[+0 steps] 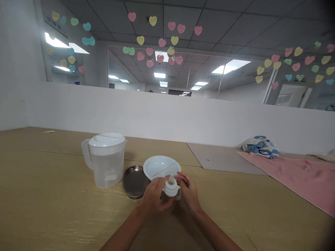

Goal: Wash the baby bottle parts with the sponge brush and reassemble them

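Note:
A baby bottle (171,190) with a white collar, a clear teat on top and side handles is held upright between my hands, low in the middle of the view. My left hand (156,196) is wrapped round its left side, thumb below the collar. On the right, my right hand (188,191) has its fingertips close beside the teat and collar; whether they press on it is hard to tell. Just behind the bottle lies a white divided plate (159,165). A round dark metal tray (134,182) sits left of the plate, partly behind my left hand.
A translucent lidded pitcher (108,164) stands left of the metal tray. At the right, a pink cloth (295,177) and a grey mat (225,158) cover part of the table (65,209). A crumpled blue-and-white cloth (260,147) lies by the white wall (167,116).

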Demonstrator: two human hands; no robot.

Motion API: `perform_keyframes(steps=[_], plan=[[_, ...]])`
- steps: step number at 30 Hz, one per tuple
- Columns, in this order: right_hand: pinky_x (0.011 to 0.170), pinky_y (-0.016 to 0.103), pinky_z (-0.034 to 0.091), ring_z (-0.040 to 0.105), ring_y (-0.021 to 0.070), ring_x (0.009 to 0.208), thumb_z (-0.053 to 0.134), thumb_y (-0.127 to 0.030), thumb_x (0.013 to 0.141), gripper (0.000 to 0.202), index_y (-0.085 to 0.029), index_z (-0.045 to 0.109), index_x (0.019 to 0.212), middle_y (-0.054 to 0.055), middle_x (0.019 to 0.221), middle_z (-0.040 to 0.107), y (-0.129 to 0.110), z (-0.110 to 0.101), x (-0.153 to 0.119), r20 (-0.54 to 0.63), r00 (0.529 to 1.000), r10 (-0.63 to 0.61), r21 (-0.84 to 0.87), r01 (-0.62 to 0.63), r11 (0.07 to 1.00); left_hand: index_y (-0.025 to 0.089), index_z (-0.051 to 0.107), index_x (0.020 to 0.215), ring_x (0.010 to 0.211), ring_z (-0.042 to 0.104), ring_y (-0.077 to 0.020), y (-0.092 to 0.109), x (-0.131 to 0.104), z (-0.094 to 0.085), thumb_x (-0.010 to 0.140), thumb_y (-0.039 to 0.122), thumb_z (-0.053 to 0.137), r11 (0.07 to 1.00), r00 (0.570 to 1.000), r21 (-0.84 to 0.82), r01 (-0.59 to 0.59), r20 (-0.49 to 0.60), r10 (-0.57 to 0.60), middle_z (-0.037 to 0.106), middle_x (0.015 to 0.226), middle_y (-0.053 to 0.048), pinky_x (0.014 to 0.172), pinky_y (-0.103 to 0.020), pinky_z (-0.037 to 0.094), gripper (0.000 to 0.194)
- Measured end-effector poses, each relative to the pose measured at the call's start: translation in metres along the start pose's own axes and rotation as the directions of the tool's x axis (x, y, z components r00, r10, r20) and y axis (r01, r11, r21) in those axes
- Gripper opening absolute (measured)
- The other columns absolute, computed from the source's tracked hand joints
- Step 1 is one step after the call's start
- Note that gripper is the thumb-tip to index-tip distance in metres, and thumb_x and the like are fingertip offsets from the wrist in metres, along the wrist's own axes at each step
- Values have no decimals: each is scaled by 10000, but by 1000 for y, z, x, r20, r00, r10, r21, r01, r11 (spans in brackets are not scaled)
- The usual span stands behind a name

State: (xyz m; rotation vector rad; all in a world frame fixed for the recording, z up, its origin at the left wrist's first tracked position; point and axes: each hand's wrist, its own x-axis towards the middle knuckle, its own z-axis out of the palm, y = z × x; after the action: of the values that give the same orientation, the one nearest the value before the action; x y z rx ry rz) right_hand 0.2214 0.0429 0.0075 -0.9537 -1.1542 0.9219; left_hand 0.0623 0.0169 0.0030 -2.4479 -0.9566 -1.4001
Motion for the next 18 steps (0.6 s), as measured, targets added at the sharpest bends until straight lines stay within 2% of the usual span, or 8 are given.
perform_keyframes(steps=[6, 10, 13, 18], plan=[[759, 327, 487, 619, 213, 844, 585, -488, 749, 483, -168, 537, 1107, 70, 900, 662, 3, 0, -2, 98, 995, -21, -50, 25, 998, 158, 356, 1270, 961, 597, -245, 1, 1, -1, 749, 322, 576, 1000, 1000, -19, 5, -4, -5, 620, 1091, -128, 805, -379, 495, 589], [744, 317, 481, 605, 200, 830, 505, -517, 803, 471, -183, 526, 1135, 54, 919, 642, 0, 0, -6, 178, 984, -33, -156, 61, 986, 163, 345, 1283, 959, 596, -253, -1, 0, 0, 752, 326, 562, 1000, 1000, -23, 13, 9, -13, 615, 1092, -134, 806, -393, 490, 597], [806, 322, 463, 586, 209, 918, 425, -531, 845, 445, -195, 554, 1106, 63, 989, 633, -4, -1, -7, 221, 974, -57, -253, 113, 961, 162, 337, 1282, 960, 593, -255, -2, -1, 1, 758, 322, 554, 1000, 1000, -18, 18, 18, -17, 612, 1093, -136, 803, -396, 491, 589], [910, 336, 422, 557, 207, 1022, 317, -545, 884, 481, -202, 561, 1119, 74, 1068, 620, -4, -2, -7, 266, 957, -115, -293, 194, 936, 155, 339, 1272, 964, 593, -258, -1, 0, 1, 740, 298, 572, 1000, 1000, -8, -9, -10, 9, 614, 1094, -138, 800, -396, 498, 598]])
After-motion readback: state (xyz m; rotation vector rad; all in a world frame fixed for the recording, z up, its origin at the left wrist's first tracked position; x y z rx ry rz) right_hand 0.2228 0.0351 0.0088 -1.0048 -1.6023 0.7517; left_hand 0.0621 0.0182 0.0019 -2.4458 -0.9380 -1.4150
